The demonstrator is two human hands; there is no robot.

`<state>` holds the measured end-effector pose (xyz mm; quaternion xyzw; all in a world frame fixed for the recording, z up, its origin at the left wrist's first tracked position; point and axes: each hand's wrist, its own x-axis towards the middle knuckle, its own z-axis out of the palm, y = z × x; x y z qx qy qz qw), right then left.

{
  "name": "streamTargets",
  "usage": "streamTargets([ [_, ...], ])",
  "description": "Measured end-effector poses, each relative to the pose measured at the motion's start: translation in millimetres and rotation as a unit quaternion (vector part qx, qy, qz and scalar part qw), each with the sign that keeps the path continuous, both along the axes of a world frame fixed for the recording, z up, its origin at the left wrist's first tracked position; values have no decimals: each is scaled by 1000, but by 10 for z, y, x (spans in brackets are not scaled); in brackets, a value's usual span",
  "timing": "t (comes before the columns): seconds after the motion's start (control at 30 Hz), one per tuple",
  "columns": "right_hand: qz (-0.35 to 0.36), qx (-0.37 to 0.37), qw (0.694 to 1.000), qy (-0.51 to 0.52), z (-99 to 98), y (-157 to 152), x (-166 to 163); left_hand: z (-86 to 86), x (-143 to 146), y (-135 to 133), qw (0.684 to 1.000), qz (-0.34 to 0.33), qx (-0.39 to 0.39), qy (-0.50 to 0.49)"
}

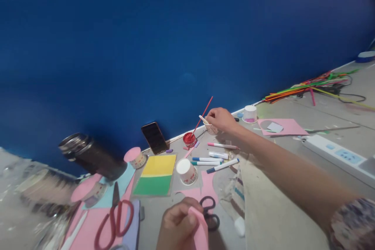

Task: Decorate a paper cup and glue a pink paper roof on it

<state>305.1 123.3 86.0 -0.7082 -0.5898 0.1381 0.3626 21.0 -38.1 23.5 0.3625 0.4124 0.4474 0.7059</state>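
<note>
Between the thumb and fingers of my left hand [178,220] is a folded piece of pink paper [200,229], low in the view. My right hand [222,119] reaches far forward to a small patterned paper cup [211,129] by the blue wall. Its fingers are closed at the cup's rim around a white stick [202,118] that slants out to the left; the fingertips are partly hidden. Left of that cup stands an open pot of red paint [190,140] with a thin red stick [205,111] in it. Black-handled scissors [209,213] lie beside the pink paper.
Several markers [215,160] and an upside-down paper cup [186,172] lie mid-table. To the left are a phone [154,137], yellow-green paper [155,175], red-handled scissors [114,218] and a dark flask [93,156]. A power strip [336,152] and coloured pipe cleaners [304,88] lie right.
</note>
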Motion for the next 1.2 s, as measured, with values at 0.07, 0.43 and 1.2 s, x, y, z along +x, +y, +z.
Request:
streamTargets([
  [0.07,-1,-10,999,-45,28,-30,7,-11,-36,28,1000,-3,1,8],
  [0.43,138,-188,943,-239,-333,-879,6,64,-67,15,999,-32,20,34],
  [1.2,205,-60,941,263,-157,-1371,-80,50,-92,76,995,-23,93,-14],
])
